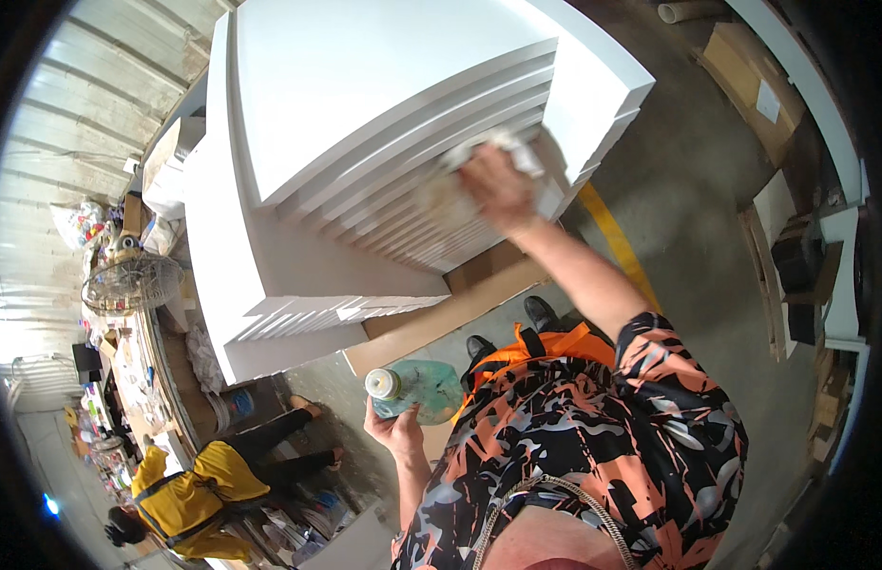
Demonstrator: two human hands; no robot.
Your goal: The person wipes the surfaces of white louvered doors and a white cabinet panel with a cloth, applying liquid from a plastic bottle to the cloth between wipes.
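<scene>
A large white slatted panel unit (346,85) stands in front of me, its stepped slats facing my body. My right hand (498,185) presses a whitish cloth (479,144) against the slats near their right end; hand and cloth are smeared by motion. Low at my waist, my left hand (398,432) grips a translucent green plastic bottle (430,388) close to its neck. The bottle lies tilted, its white cap (382,384) pointing left. Part of the left fingers is hidden behind the bottle.
Brown cardboard (384,353) lies under the unit. At left are a cluttered workbench (142,380), a caged fan (127,283) and a co-worker in yellow (194,484). A yellow floor line (617,242) runs on the right, with boards and cardboard (745,85) beyond.
</scene>
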